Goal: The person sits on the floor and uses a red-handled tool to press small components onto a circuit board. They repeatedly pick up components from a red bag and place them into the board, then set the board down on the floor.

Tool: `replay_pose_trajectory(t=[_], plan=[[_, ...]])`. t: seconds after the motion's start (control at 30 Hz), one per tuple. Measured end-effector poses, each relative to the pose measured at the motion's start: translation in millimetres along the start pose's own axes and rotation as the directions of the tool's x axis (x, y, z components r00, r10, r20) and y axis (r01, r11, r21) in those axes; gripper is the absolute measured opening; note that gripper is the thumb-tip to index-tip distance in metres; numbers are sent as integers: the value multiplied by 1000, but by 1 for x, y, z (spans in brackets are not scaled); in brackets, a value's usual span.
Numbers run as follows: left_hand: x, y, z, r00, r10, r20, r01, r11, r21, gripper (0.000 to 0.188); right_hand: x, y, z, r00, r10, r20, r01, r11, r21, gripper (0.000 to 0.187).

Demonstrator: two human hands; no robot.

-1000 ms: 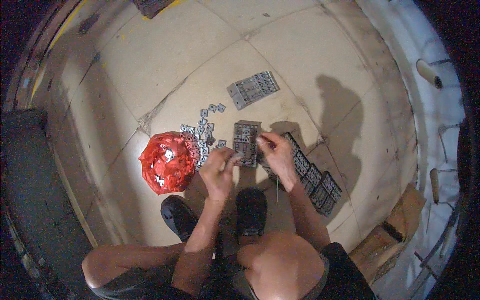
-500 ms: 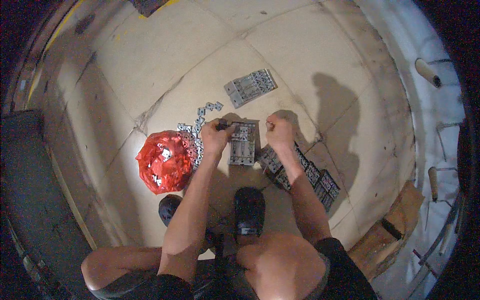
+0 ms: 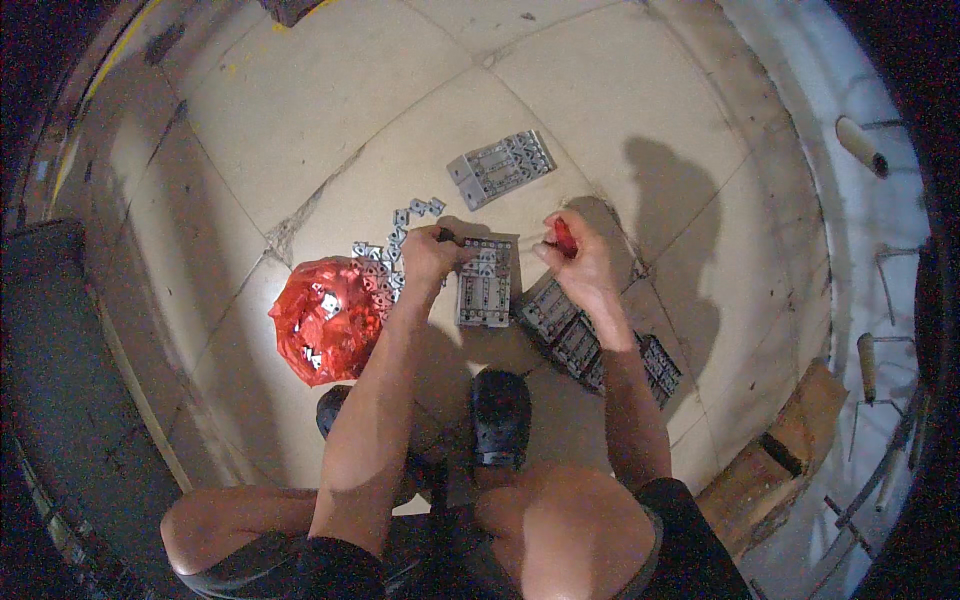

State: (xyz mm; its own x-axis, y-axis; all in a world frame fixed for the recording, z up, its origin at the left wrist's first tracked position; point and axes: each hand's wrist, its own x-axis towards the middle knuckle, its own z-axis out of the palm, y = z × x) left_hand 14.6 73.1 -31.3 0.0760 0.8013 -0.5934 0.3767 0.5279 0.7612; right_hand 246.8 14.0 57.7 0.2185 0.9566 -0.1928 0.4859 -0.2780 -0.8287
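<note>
A grey rectangular metal block (image 3: 484,312) with slots and small plates on its top lies on the floor between my hands. My left hand (image 3: 428,262) is closed at the block's upper left corner. Something dark shows at its fingertips, too small to name. My right hand (image 3: 582,262), right of the block and apart from it, is curled round a small red object (image 3: 565,238), mostly hidden by the fingers. Small silver plates with holes (image 3: 375,268) lie loose beside my left hand. A red plastic bag (image 3: 300,310) holds more of them.
Another grey block (image 3: 500,170) lies beyond my hands. Several similar blocks (image 3: 575,345) stand in a row under my right forearm. My dark shoe (image 3: 500,415) is close in front. A cardboard box (image 3: 770,470) and paint rollers (image 3: 860,145) are at the right.
My right hand has turned and shifted slightly right, showing the red object in it. My left hand stays at the block's corner, its fingers moved a little.
</note>
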Motion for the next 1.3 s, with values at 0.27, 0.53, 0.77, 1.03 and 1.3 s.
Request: replay_pose_trajectory(t=[0.27,0.53,0.77,1.03,1.3], plan=[[4,-4,-3,996,-67,57,72,994,-85,26,4,-51,1,995,-89,-45,84,990,-110,29],[-4,-14,1,998,-24,60,36,976,-213,28,10,-46,16,970,-241,-28,237,966,-103,28],[-9,-2,-1,999,-35,34,41,975,-219,26,10,-45,18,962,-271,-24,268,959,-90,28],[-5,-9,1,996,-32,82,59,938,-342,25,9,-39,21,974,-225,-39,219,969,-116,27],[-3,-15,2,995,-25,101,61,925,-375,24,10,-37,17,972,-231,-49,224,968,-114,25]])
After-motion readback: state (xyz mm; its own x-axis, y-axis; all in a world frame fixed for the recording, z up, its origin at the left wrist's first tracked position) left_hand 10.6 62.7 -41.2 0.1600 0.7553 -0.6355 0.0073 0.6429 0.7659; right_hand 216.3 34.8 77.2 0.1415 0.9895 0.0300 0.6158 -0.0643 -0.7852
